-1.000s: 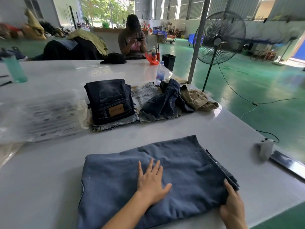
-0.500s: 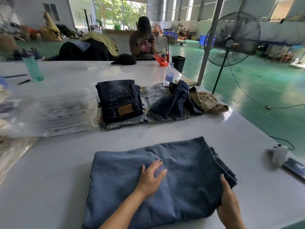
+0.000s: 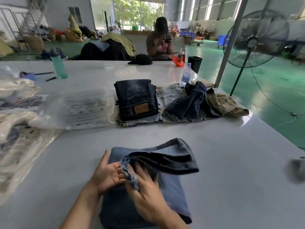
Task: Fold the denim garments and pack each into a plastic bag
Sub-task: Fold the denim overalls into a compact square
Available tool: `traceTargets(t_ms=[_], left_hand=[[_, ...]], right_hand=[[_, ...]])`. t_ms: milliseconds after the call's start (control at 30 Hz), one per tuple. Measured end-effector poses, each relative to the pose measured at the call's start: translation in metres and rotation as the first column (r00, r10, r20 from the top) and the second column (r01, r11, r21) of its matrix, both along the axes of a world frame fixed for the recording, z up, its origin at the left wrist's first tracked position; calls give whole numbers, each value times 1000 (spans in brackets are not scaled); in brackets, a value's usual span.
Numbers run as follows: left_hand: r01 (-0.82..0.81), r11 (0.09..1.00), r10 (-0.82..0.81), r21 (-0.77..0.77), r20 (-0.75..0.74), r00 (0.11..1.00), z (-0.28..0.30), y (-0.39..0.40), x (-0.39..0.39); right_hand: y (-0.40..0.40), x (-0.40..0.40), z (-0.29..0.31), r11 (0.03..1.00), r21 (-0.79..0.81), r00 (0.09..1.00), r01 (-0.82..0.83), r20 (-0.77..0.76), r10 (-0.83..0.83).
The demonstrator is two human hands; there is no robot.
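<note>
A blue denim garment [image 3: 171,187] lies on the white table [image 3: 231,162] in front of me, its right half lifted and swung over to the left. My right hand [image 3: 145,187] grips that lifted edge, which is blurred. My left hand [image 3: 107,174] lies palm up with straight fingers at the garment's left side, touching the fabric. Behind, a folded stack of dark jeans [image 3: 137,100] sits beside a loose heap of denim [image 3: 189,103]. Clear plastic bags [image 3: 79,108] lie at mid left.
Packed bagged garments [image 3: 16,123] pile at the left edge. A green bottle [image 3: 58,65] and a water bottle [image 3: 186,75] stand further back. A khaki garment [image 3: 226,103] lies right of the heap. A person sits across the table; a standing fan [image 3: 254,38] is right.
My right hand has lifted the garment's right edge and carried it over to the left, halving it. My left hand moved off the top to the left side and turned palm up.
</note>
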State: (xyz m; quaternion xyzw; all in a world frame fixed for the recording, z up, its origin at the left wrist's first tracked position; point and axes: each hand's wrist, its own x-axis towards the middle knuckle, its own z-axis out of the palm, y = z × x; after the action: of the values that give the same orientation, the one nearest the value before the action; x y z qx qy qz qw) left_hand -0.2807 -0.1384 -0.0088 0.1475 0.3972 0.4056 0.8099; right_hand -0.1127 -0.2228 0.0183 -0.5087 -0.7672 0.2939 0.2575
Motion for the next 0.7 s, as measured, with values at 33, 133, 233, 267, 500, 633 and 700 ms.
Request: traceTargets(t_ms=[33, 133, 233, 267, 500, 633, 700], left_hand=[[38, 999, -38, 8, -27, 999, -1, -5, -5], [172, 983, -147, 70, -271, 951, -4, -18, -5], [322, 910, -161, 260, -494, 855, 2, -26, 1], [400, 859, -191, 319, -526, 829, 5, -28, 2], [442, 768, 135, 464, -792, 596, -21, -32, 11], [400, 789, 187, 467, -802, 567, -21, -39, 16], [384, 800, 189, 460, -801, 568, -16, -45, 20]], right_hand=[[-2, -10, -12, 997, -15, 976, -78, 205, 80], [-6, -17, -29, 977, -110, 903, -184, 375, 212], [1, -4, -19, 970, -175, 968, -170, 154, 198], [3, 1, -18, 978, -140, 979, -154, 112, 170], [-4, 22, -29, 954, 298, 887, -16, 444, -124], [11, 60, -35, 911, 230, 873, 343, 281, -399], [25, 73, -36, 881, 291, 879, 374, 191, -436]])
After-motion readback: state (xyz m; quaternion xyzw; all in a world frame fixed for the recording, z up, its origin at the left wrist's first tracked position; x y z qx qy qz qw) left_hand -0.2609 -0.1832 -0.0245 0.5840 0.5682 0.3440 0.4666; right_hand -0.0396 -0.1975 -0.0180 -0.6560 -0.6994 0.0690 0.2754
